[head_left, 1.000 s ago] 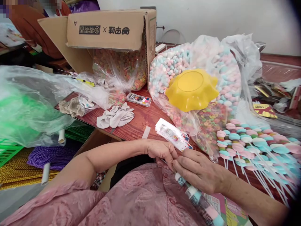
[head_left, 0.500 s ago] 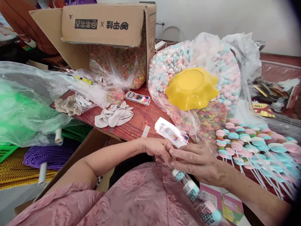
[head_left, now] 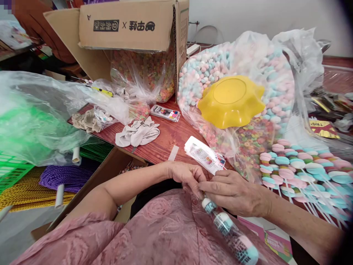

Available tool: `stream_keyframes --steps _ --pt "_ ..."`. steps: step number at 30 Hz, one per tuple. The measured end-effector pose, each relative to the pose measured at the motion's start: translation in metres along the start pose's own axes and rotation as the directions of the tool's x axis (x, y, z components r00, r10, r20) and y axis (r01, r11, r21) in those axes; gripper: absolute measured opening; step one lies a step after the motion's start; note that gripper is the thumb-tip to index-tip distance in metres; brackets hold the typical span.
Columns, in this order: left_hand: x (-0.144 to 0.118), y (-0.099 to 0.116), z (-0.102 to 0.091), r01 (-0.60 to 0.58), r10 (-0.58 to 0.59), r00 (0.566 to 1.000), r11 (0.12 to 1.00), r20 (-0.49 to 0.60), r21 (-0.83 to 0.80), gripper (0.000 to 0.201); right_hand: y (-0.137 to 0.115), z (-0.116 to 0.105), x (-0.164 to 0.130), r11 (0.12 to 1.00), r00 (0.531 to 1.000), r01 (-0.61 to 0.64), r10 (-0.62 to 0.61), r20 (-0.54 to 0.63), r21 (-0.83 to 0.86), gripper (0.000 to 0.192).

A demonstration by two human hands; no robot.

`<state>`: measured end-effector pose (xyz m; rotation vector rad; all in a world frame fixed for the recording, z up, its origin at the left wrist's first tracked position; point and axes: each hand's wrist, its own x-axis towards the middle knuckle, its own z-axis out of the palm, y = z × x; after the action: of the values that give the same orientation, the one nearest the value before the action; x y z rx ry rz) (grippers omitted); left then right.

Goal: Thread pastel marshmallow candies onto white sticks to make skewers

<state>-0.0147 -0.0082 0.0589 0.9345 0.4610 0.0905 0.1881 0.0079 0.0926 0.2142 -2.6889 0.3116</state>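
Observation:
A marshmallow skewer in a clear printed bag slants across my lap, its near end toward the lower right. At its upper end, my left hand pinches with thumb and fingers, meeting the right fingertips. My right hand is curled over that same end, thumb side hidden. The fingers cover the stick end and whatever closes the bag there. Just beyond the hands lies a stack of printed white bags on the red-brown table. Bare marshmallow skewers with white sticks are piled at the right.
An upturned yellow bowl rests on a big bag of marshmallows. Behind stands a cardboard box with bagged ring candies. Grey gloves lie on the table. Purple twisted sticks are at the left. A person sits far left.
My right fingers, stretched out before, have bent in around the bag's upper end. The left hand keeps its pinch. The whole view has shifted slightly.

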Motion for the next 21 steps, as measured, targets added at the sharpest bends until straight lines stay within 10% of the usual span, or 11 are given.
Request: stream_keyframes --steps 4,9,17,21 --pt "-0.003 -0.001 0.002 -0.091 0.095 0.982 0.995 -0.161 0.031 0.034 0.001 0.005 -0.006 0.958 0.934 -0.253 0.278 -0.223 0.133 0.026" --pt "-0.003 -0.012 0.012 -0.219 0.25 0.922 0.966 -0.294 0.134 0.035 -0.004 0.017 -0.026 0.85 0.672 -0.475 0.517 -0.53 0.226 0.03" --pt "0.002 -0.03 0.01 -0.224 0.225 0.946 0.974 -0.231 0.031 0.032 -0.011 0.017 -0.023 0.947 0.913 -0.239 0.295 -0.283 0.216 0.024" --pt "0.003 -0.032 0.009 -0.181 0.177 0.96 0.984 -0.218 0.002 0.033 -0.007 0.015 -0.017 0.954 0.95 -0.181 0.233 -0.21 0.238 0.021"
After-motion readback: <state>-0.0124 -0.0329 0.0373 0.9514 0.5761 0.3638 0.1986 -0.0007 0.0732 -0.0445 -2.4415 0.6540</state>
